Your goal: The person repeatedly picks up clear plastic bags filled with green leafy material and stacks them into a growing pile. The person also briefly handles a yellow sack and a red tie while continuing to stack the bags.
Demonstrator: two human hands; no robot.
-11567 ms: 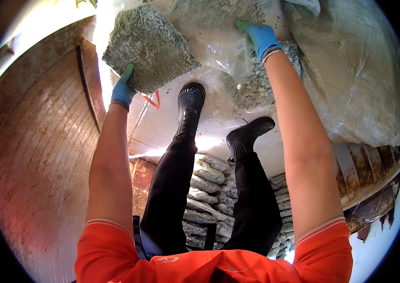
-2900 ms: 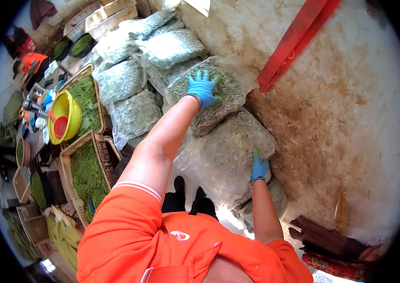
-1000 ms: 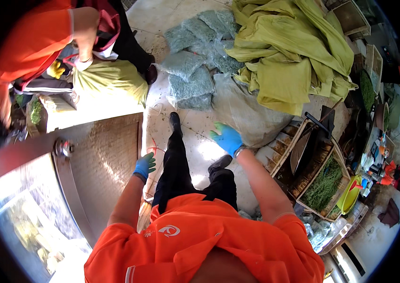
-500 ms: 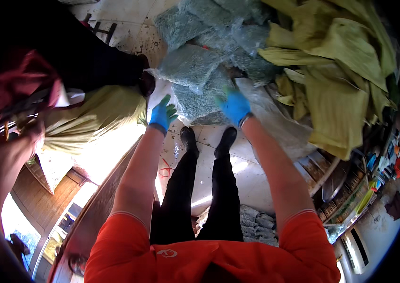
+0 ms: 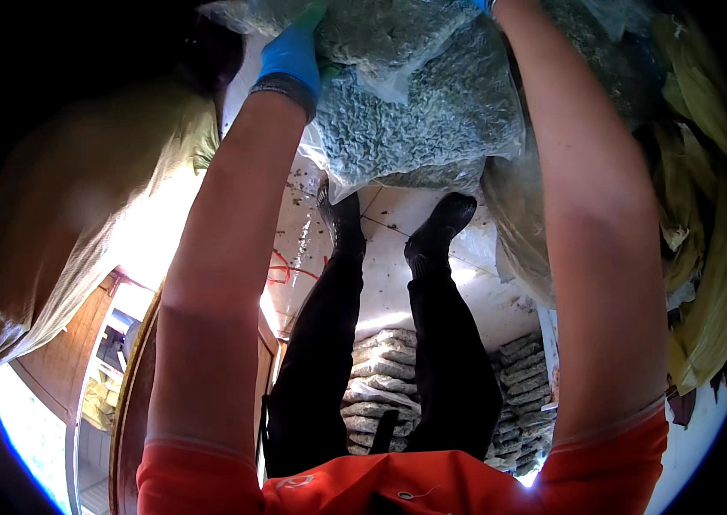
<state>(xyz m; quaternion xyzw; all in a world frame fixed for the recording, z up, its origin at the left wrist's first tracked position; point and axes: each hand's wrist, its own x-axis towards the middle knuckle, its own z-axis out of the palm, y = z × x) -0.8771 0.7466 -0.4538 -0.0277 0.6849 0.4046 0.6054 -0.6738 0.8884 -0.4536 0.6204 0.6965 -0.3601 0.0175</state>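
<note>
My left hand [image 5: 291, 58], in a blue glove with a grey cuff, grips the left side of a clear plastic bag [image 5: 381, 34] packed with small crinkled grey-green pieces. This bag lies over a second bag [image 5: 419, 116] of the same kind, and the edge of another shows beneath. At the top edge, only the cuff end of my right hand's blue glove [image 5: 485, 5] shows, near the upper bag's right side. Its fingers are out of the picture. Both my arms reach far forward over the pile.
Olive-yellow cloth sacks [image 5: 711, 215] hang or lie at the right. A draped cloth [image 5: 123, 172] is at the left, above a wooden cabinet [image 5: 136, 386]. Filled bags are stacked behind my legs [image 5: 381, 378]. A red cord [image 5: 280, 268] lies on the tiled floor, by my black shoes [image 5: 445, 225].
Both hands have reached forward, the left onto the upper bag and the right almost out of view. The bag pile now appears closer and the view has tilted toward my legs.
</note>
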